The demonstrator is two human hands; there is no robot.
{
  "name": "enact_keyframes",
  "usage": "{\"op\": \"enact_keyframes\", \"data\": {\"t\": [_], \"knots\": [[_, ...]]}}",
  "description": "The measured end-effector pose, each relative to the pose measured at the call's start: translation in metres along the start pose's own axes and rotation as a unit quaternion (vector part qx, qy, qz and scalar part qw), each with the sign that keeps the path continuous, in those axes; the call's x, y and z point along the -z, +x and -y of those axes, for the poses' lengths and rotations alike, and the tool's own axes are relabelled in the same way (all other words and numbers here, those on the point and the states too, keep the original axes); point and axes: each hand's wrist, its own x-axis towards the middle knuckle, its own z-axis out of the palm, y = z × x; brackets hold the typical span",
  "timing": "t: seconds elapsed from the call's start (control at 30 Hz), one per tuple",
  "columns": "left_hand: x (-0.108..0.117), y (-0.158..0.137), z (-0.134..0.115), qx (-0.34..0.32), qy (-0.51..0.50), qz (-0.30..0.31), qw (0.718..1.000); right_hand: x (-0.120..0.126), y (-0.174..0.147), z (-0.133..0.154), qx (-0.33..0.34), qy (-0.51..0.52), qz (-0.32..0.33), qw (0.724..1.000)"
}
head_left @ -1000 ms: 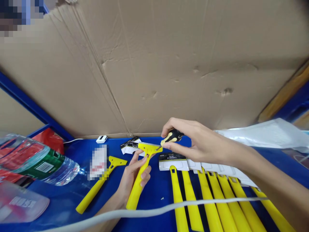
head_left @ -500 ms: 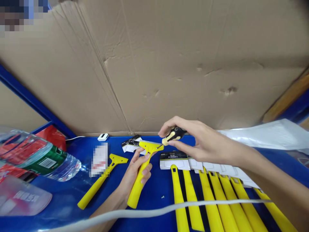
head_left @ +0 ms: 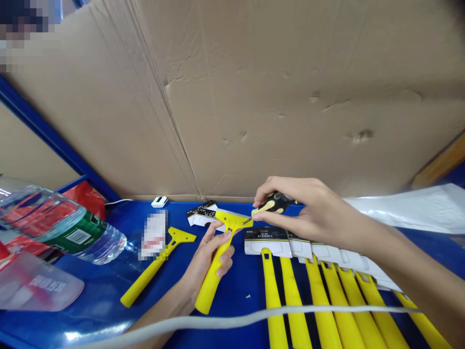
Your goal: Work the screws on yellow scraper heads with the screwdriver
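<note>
My left hand (head_left: 214, 254) is wrapped round the handle of a yellow scraper (head_left: 209, 287), whose wide head points up and away from me. A short screwdriver (head_left: 274, 202) with a black and cream handle is gripped in my right hand (head_left: 305, 206). Its tip meets the right side of the scraper's head. To the left lies a second yellow scraper (head_left: 147, 281), untouched. One small screw (head_left: 248, 296) rests on the blue table below my hands. Behind the held scraper are black and white cards (head_left: 203, 213).
Several yellow handles (head_left: 274, 291) with white and black header cards (head_left: 267, 242) lie in a row at the right. A water bottle (head_left: 78, 232) and a plastic cup (head_left: 54, 286) are on the left. A pale cable (head_left: 225, 321) crosses in front; cardboard (head_left: 254, 97) stands behind.
The whole view has shifted slightly, so most things sit a little further right. Both hands keep their hold, and the screwdriver tip stays at the scraper's head.
</note>
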Motion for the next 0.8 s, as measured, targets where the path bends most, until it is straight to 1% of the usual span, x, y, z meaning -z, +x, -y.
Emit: {"op": "enact_keyframes", "data": {"t": [0.1,0.17,0.23,0.33,0.43,0.6,0.7,0.8], "knots": [[-0.0007,-0.0001,0.0014,0.01,-0.005,0.004,1.0,0.0007,-0.0011,0.0021,-0.027,-0.002,0.014,1.0],[-0.0009,-0.0004,0.0011,0.01,-0.015,0.004,1.0,0.0005,-0.0015,0.0027,-0.033,0.013,0.026,0.999],[-0.001,-0.001,-0.0001,0.007,-0.023,0.004,1.0,-0.0007,-0.0016,0.0021,-0.023,0.022,0.015,0.999],[-0.0008,-0.0015,-0.0017,0.008,-0.024,0.003,1.0,-0.0026,-0.0017,0.0002,0.004,-0.005,-0.013,1.0],[-0.0001,-0.0007,-0.002,0.009,-0.025,0.002,1.0,-0.0029,-0.0019,-0.0009,0.007,-0.024,-0.008,1.0],[0.0027,0.0015,-0.0022,0.001,-0.045,-0.012,0.999,-0.003,0.0008,-0.0032,-0.016,0.035,-0.003,0.999],[0.004,0.0018,-0.0016,0.004,-0.033,-0.003,0.999,-0.0029,0.001,-0.0036,-0.035,0.038,-0.004,0.999],[0.0043,0.0025,0.0001,0.015,-0.019,0.003,1.0,-0.0029,-0.0011,-0.0029,-0.059,0.042,0.015,0.997]]}}
